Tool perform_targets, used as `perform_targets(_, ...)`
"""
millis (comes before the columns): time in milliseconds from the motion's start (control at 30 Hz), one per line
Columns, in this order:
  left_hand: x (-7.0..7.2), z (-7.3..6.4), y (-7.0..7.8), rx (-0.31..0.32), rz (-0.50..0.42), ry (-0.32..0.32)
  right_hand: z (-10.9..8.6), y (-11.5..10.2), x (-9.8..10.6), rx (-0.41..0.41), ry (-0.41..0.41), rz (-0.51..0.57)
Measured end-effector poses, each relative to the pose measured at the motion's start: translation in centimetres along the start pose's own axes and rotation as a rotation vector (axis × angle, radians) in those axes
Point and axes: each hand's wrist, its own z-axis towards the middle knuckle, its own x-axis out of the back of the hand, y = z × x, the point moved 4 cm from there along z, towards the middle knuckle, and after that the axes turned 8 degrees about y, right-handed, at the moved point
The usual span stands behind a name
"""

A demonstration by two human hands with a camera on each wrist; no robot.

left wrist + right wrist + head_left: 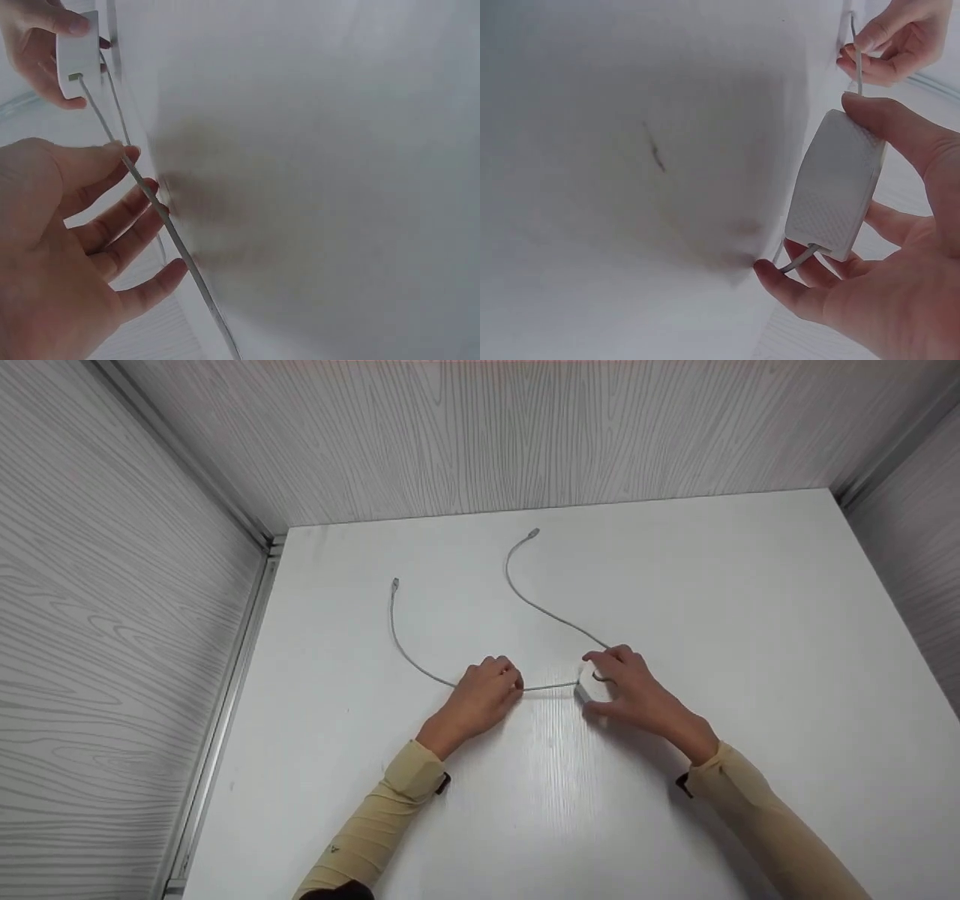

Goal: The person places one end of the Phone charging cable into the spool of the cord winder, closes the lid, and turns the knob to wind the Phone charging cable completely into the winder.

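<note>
My right hand (630, 686) grips a small white case (831, 184) by its edges, thumb on one side and fingers on the other. A thin grey cable (551, 686) comes out of both ends of the case. My left hand (486, 690) pinches the cable between thumb and forefinger, a short way left of the case; its other fingers lie along the cable in the left wrist view. One cable end with a small plug (395, 583) lies curved on the left. The other end's plug (533, 533) lies farther back, beyond the right hand.
Both hands work over the middle of a white table (720, 585). A grey wood-grain panel (480, 435) stands behind its back edge, with another panel (112, 622) along the left side and one at the far right.
</note>
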Motion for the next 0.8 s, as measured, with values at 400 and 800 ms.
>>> perform_targets(400, -1.0, 1.8, 0.0, 0.004, 0.053, -0.106, -0.1, -1.2, 0.4, 0.055, -0.017, 0.005)
perform_targets(800, -2.5, 6.2, 0.8, -0.129, -0.027, -0.167, 0.1, -2.2, 1.1, 0.072, -0.103, 0.060)
